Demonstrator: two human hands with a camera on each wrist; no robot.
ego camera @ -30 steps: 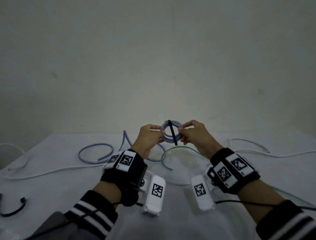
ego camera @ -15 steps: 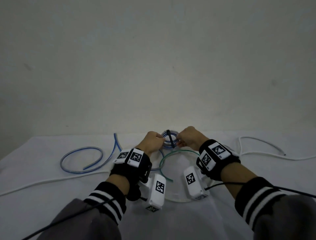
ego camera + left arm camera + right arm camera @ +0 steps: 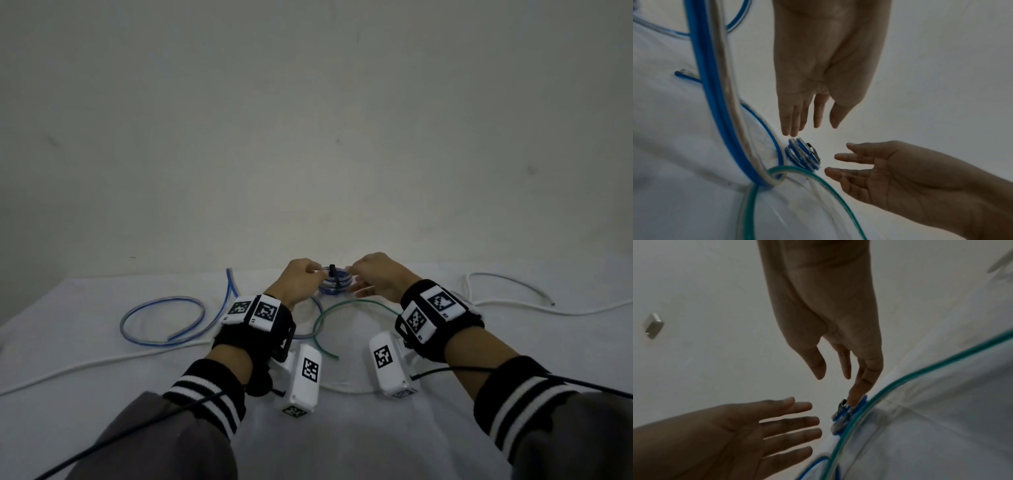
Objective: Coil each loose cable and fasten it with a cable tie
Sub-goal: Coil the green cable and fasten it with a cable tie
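A small coil of blue and clear cable point(image 3: 334, 282) lies on the white table point(image 3: 102, 394) with a black cable tie point(image 3: 332, 272) round it. My left hand point(image 3: 301, 277) is just left of the coil. In the left wrist view its straight fingertips point(image 3: 791, 132) reach the edge of the coil point(image 3: 802, 154). My right hand point(image 3: 373, 277) is just right of it. In the right wrist view one straight finger point(image 3: 857, 392) touches the coil point(image 3: 841, 416). Neither hand grips anything.
A loose blue cable point(image 3: 164, 322) loops at the left. A green cable point(image 3: 356, 303) arcs just in front of the coil. White cables run along the left point(image 3: 85, 363) and right point(image 3: 513, 301). A plain wall stands behind the table.
Both hands have lowered the tied coil from the air onto the table and released it. Their fingers have gone from pinching to straight.
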